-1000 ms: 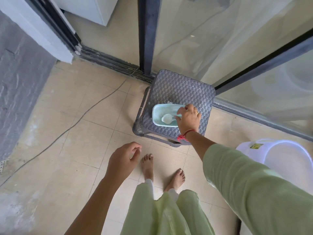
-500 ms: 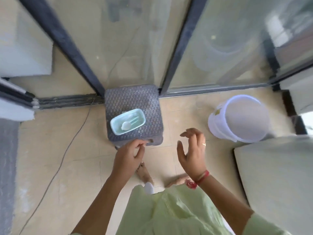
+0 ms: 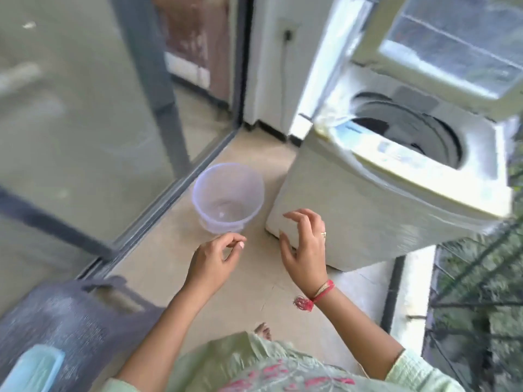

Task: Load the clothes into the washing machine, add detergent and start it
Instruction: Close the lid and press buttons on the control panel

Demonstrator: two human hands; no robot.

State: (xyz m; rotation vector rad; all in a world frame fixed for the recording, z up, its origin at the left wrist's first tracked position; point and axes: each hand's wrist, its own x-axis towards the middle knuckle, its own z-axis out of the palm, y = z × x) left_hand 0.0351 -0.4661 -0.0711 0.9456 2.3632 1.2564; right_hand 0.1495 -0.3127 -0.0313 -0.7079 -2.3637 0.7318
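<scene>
- Both hands hang in front of the body at about the same height, neither touching anything.
- Left hand: fingers loosely curled, thumb and forefinger tips close together, nothing visible between them.
- Right hand: fingers spread and gently arched, palm turned inward, holding nothing. Red thread at the wrist.
- Top-loading washing machine stands ahead and to the right. The right hand shows against its lower front corner, but I cannot tell if they touch.
- Lid is raised, so the drum is exposed. There are dark shapes inside, probably the load, but it is too blurred to be sure.
- Control panel is a pale strip along the machine's near top edge. Its long axis runs from near-left to far-right in view.
- The panel lies up and to the right of both hands, with the right hand clearly nearer. Judgement: any reach to the panel or lid falls to the right hand, rising and crossing rightward.
- Translucent lilac laundry tub sits on the floor just beside the machine's left face, beyond the left hand, with no clothes showing inside.
- Detergent container, pale teal, sits on the woven grey stool, low and to the left, well apart from the machine and on the left hand's side.
- Judgement: the loading looks done; starting the machine remains.
</scene>
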